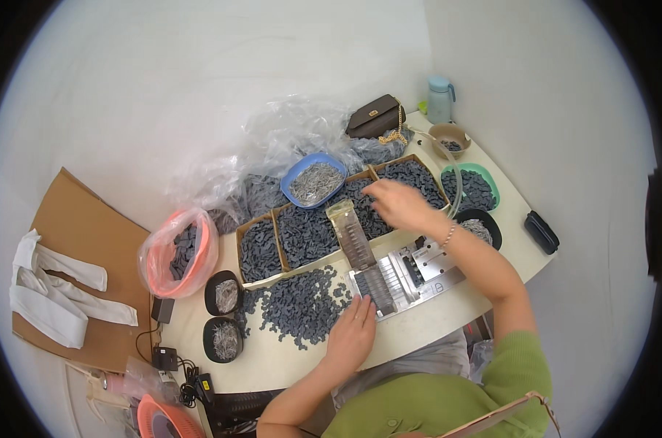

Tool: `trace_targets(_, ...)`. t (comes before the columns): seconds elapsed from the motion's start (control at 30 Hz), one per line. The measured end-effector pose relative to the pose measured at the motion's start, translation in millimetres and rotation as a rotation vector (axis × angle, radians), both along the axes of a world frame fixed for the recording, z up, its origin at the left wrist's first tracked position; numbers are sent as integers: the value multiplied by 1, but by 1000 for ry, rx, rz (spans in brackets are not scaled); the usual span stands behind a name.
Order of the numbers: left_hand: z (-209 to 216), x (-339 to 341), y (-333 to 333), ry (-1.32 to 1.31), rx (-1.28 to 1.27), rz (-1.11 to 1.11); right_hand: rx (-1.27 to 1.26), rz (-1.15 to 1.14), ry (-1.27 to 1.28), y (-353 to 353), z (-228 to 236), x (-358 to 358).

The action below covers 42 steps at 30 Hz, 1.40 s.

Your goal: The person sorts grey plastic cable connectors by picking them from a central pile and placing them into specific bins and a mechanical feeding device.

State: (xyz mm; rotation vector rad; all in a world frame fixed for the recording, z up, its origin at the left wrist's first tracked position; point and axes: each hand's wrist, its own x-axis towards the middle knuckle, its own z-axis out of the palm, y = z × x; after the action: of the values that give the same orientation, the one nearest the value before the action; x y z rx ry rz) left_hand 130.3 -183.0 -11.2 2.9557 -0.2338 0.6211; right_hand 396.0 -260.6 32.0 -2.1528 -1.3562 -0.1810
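Observation:
My left hand (351, 337) lies with its fingers stretched out, fingertips against the near left end of a metal jig (404, 281). A row of dark grey parts (374, 290) fills the jig's slotted end beside those fingers. Hinged up from there, or leaning, a clear slotted plate (353, 237) rests toward a divided cardboard box (274, 277). Over the box's small dark plastic parts (409, 175) is my right hand (402, 206), fingers bent and drawn together. Whatever is between its fingertips is too small to make out.
Loose dark parts (298, 306) lie heaped left of the jig. Black bowls (223, 339) and a blue tray (291, 175) hold metal pins. Around them are a pink basket (150, 263), a green tray (496, 191), a black case (541, 232), a handbag (374, 117) and a bottle (439, 102).

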Motion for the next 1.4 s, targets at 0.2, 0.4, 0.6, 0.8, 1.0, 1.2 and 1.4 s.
trace_targets(0.2, -6, 24, -6, 109, 221, 5, -354, -135, -174, -45, -24, 44)
trace_targets(0.4, 1, 34, 1, 268, 208, -27, -332, -155, -121, -37, -26, 48)
trace_targets(0.6, 40, 45, 48, -17, -157, 24, -307, -134, -104, -33, -18, 41)
trace_targets(0.8, 102, 33, 185, -414, -422, 574, -279, -138, -121, -38, -33, 49)
trace_targets(1.0, 90, 17, 288, -648, 299, 720, -278, -99, -192, -37, -27, 47)
trace_targets(1.2, 8, 73, 260, -184, -126, 432, -64, -159, -94, -35, -23, 48)
trace_targets(1.4, -7, 89, 248, -53, 79, 529, 195, 154, 555, -43, -6, -1)
